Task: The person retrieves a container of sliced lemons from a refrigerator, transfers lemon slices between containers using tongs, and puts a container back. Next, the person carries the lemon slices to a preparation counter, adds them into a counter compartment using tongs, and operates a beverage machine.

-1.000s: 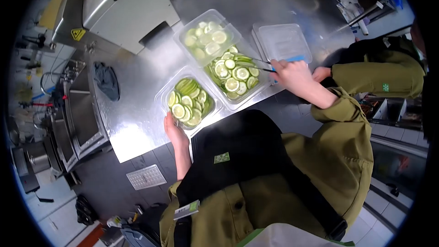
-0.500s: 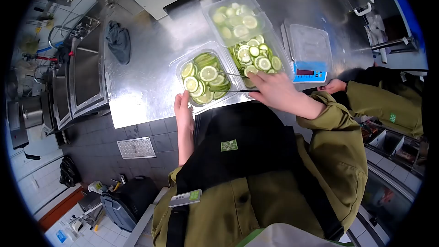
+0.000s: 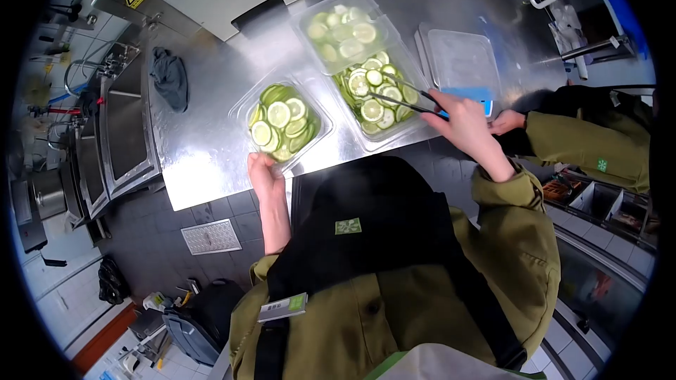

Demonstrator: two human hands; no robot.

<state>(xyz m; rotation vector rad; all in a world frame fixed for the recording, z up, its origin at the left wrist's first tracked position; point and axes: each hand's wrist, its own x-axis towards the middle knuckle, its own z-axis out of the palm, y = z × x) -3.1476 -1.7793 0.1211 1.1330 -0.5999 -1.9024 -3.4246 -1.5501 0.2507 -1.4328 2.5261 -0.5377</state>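
My left hand (image 3: pixel 263 174) grips the near corner of a clear plastic container (image 3: pixel 324 127) of lime slices (image 3: pixel 278 114). In my right hand (image 3: pixel 461 127) is a pair of dark tongs (image 3: pixel 415 107), their tips spread among the lime slices in a second, longer clear container (image 3: pixel 377 144). A translucent lid (image 3: pixel 346 28) covers the far part of that second container. Whether the tongs pinch a slice, I cannot tell.
Both containers stand on a steel table (image 3: pixel 204 162). Right of them is a blue-fronted scale (image 3: pixel 486 108) bearing a clear plastic tub or lid (image 3: pixel 461 63). A co-worker's hand (image 3: pixel 507 122) is beside it. A grey cloth (image 3: pixel 170 79) lies left, near the sink (image 3: pixel 130 123).
The tongs in my right hand have moved right, from the left container's slices to the longer container's. My left hand and the left container have shifted slightly left, apart from the other container.
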